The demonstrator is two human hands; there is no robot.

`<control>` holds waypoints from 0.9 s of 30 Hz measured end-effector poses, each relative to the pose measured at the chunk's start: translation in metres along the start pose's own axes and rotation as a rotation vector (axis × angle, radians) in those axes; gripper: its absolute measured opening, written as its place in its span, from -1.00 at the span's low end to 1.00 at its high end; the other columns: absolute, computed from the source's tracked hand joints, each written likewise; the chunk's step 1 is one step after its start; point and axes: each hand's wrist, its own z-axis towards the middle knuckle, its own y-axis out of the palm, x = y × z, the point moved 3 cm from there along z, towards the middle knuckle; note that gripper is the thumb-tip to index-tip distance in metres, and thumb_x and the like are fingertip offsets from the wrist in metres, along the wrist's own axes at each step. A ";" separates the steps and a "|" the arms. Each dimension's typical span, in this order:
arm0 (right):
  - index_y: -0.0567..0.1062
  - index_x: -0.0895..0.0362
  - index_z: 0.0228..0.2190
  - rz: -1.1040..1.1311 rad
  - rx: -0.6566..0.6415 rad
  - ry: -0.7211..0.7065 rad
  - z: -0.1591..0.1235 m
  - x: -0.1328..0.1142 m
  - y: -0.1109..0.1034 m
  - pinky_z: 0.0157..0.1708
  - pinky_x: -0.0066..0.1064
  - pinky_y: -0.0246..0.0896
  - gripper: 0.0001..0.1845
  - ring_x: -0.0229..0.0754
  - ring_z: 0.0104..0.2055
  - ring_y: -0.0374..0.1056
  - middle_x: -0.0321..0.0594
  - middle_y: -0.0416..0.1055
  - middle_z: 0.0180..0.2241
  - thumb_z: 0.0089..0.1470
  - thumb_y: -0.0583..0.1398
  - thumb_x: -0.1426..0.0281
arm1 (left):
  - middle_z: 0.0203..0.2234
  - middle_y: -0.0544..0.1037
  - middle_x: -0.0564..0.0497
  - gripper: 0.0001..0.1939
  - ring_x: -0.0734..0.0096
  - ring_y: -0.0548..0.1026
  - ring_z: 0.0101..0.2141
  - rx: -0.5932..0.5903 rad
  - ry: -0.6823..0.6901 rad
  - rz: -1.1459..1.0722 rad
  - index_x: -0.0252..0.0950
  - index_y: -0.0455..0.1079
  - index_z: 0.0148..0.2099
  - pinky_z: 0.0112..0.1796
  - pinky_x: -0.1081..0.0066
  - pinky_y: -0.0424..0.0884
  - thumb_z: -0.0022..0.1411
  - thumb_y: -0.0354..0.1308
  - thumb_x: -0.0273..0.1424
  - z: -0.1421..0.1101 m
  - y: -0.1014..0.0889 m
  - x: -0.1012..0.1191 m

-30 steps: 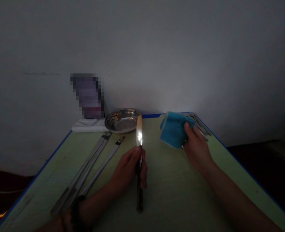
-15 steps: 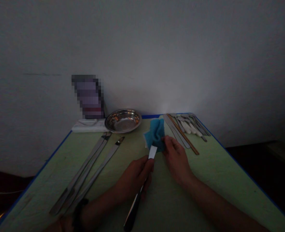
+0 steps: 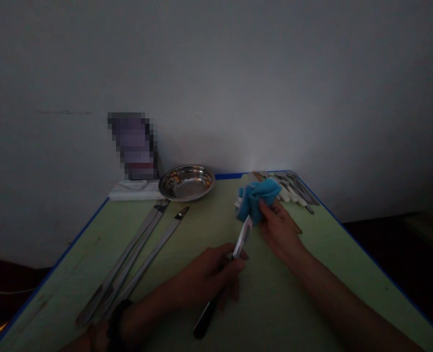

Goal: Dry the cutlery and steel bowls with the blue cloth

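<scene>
My left hand (image 3: 212, 274) is closed around the middle of a shiny metal table knife (image 3: 243, 237), its handle end pointing down toward me. My right hand (image 3: 282, 232) pinches a crumpled blue cloth (image 3: 257, 196) with a pale underside. The cloth covers the upper end of the knife, so that tip is hidden. To the left of my hands, several long metal knives (image 3: 158, 244) lie side by side on the table.
A shallow steel bowl (image 3: 187, 183) stands at the back of the green table (image 3: 297, 308), which has a blue edge. Beside it are a white slab (image 3: 134, 191) and a blurred upright device (image 3: 134, 146). Cutlery with white handles (image 3: 293, 195) and wooden chopsticks (image 3: 297, 228) lie at the back right, against the wall.
My right hand and the cloth have moved right, partly covering the chopsticks and nearby knives. The held knife has turned and shifted slightly right, with more of its shaft showing below the cloth.
</scene>
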 end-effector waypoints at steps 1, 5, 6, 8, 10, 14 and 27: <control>0.50 0.10 -0.44 0.023 0.059 -0.045 0.003 -0.003 -0.003 -0.26 -0.42 0.32 -0.81 -0.29 -0.36 0.40 -0.34 0.51 -0.40 -0.18 0.31 0.30 | -0.60 0.46 0.10 -0.69 0.56 0.36 -0.69 -0.025 0.003 -0.005 -0.28 0.24 -0.10 -0.65 0.59 0.26 0.28 -0.10 -0.17 -0.001 0.001 0.000; 0.48 0.08 -0.43 0.018 0.176 -0.112 0.006 -0.010 -0.010 -0.21 -0.36 0.34 -0.79 -0.22 -0.24 0.41 -0.29 0.51 -0.34 -0.17 0.30 0.26 | -0.67 0.35 0.16 -0.68 0.61 0.24 -0.74 0.024 0.009 0.005 -0.29 0.30 -0.11 -0.69 0.62 0.17 0.29 -0.12 -0.19 -0.001 -0.002 0.001; 0.48 0.08 -0.41 0.013 0.184 -0.120 0.006 -0.011 -0.010 -0.19 -0.34 0.33 -0.78 -0.21 -0.20 0.40 -0.28 0.51 -0.31 -0.15 0.29 0.25 | -0.69 0.32 0.18 -0.67 0.62 0.20 -0.75 0.052 0.018 0.005 -0.30 0.31 -0.13 -0.71 0.63 0.14 0.29 -0.12 -0.19 -0.001 -0.003 0.001; 0.47 0.08 -0.39 0.018 0.203 -0.139 0.006 -0.013 -0.011 -0.15 -0.33 0.32 -0.78 -0.21 -0.16 0.39 -0.27 0.50 -0.28 -0.11 0.27 0.25 | -0.73 0.27 0.19 -0.67 0.62 0.16 -0.76 0.106 0.035 0.003 -0.30 0.33 -0.17 -0.73 0.64 0.09 0.29 -0.13 -0.19 0.001 -0.005 0.002; 0.47 0.06 -0.37 0.033 0.234 -0.160 0.007 -0.016 -0.015 -0.15 -0.33 0.32 -0.79 -0.22 -0.15 0.39 -0.29 0.50 -0.27 -0.08 0.24 0.23 | -0.74 0.25 0.20 -0.68 0.62 0.15 -0.76 0.162 0.045 -0.026 -0.29 0.33 -0.21 -0.74 0.65 0.08 0.29 -0.13 -0.18 0.002 -0.006 0.001; 0.48 0.03 -0.37 0.061 0.232 -0.125 0.011 -0.017 -0.020 -0.20 -0.33 0.34 -0.79 -0.21 -0.14 0.39 -0.31 0.50 -0.26 -0.07 0.23 0.20 | -0.73 0.25 0.24 -0.70 0.64 0.11 -0.81 0.314 0.068 -0.173 -0.25 0.26 -0.23 -0.79 0.65 0.05 0.27 -0.13 -0.14 0.003 -0.010 -0.001; 0.50 0.12 -0.43 -0.005 -0.148 0.181 -0.032 0.029 0.022 -0.34 -0.42 0.24 -0.79 -0.28 -0.40 0.34 -0.32 0.44 -0.49 -0.03 0.23 0.22 | -0.76 0.28 0.17 -0.68 0.52 0.28 -0.74 0.328 0.038 0.249 -0.29 0.31 -0.33 -0.64 0.55 0.21 0.29 -0.16 -0.22 0.002 -0.006 0.002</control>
